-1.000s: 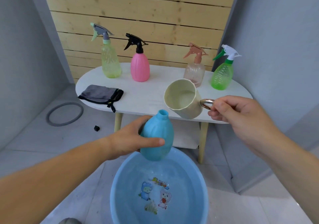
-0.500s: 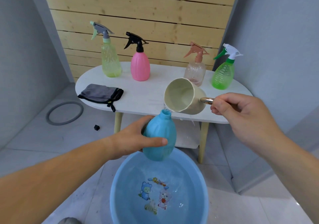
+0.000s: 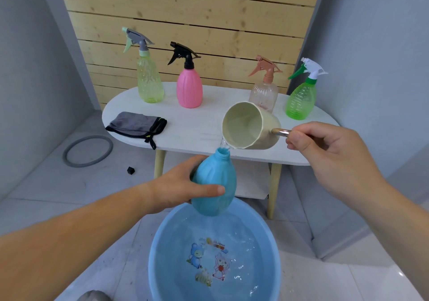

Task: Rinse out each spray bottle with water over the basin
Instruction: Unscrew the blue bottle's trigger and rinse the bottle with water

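Since a second ago you have tipped the cream cup (image 3: pixel 250 127) further and brought its lip down to the blue bottle (image 3: pixel 214 184), and a thin clear stream of water now runs from the rim into the open neck. Your left hand (image 3: pixel 178 188) wraps the bottle's smooth, ribbed, bulb-shaped plastic body, fingers curled behind it and thumb pressed flat across the front, holding it nearly upright just above the basin (image 3: pixel 162 242). Your right hand (image 3: pixel 325 152) pinches the cup's metal handle (image 3: pixel 281 131) between thumb and bent fingers. The round pale-blue plastic basin sits on the floor directly below, holding rippling water over cartoon decals on its bottom. Behind, on the white oval bench (image 3: pixel 197 129) with pale wooden legs, stand four trigger sprayers: a yellow-green bottle (image 3: pixel 148 82), a pink bottle (image 3: pixel 189 88), a clear bottle (image 3: pixel 264 94) with a salmon head, partly behind the cup, and a green bottle (image 3: pixel 300 101). A folded grey cloth (image 3: pixel 137 124) with black edging lies at the bench's left end. Pine planks back the bench between grey walls; a grey ring (image 3: pixel 88 151) and a small black cap (image 3: pixel 131 170) lie on the pale tiled floor.
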`<state>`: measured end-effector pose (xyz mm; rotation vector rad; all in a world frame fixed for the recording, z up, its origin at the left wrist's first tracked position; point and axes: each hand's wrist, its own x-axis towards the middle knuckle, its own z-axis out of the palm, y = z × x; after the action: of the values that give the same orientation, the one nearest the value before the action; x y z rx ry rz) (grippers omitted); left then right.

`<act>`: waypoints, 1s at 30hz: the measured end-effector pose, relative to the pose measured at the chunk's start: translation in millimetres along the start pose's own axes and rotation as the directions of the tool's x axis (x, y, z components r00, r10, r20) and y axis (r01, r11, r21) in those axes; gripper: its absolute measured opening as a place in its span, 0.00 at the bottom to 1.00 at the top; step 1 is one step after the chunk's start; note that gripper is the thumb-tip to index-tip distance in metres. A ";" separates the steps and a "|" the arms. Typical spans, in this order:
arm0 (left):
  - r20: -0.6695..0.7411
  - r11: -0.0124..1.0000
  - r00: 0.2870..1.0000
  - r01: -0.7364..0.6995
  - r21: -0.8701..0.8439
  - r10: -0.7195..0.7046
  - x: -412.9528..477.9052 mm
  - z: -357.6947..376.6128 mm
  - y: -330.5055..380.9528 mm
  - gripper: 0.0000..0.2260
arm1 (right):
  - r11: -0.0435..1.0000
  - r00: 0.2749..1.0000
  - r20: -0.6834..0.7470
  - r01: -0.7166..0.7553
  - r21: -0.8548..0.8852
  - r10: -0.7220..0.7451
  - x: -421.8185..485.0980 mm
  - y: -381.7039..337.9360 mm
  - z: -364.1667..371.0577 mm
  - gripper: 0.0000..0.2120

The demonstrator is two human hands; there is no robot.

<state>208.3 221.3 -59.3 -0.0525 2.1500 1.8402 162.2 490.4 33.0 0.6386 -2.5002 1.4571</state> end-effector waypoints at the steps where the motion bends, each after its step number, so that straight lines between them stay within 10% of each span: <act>1: -0.001 1.000 1.000 -0.001 -0.001 0.001 -0.1 0.0 -0.1 0.30 | 1.000 1.000 -0.003 0.005 0.002 -0.005 0.0 -0.1 -0.1 0.08; 30: -0.001 1.000 1.000 0.003 0.010 -0.003 1.0 1.8 -3.3 0.30 | 0.979 0.982 -0.022 0.182 -0.092 -0.185 -0.4 2.6 -0.7 0.08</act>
<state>208.4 222.6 -62.9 -0.0539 2.1586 1.8283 161.3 492.3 31.2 0.8006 -2.3952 1.2719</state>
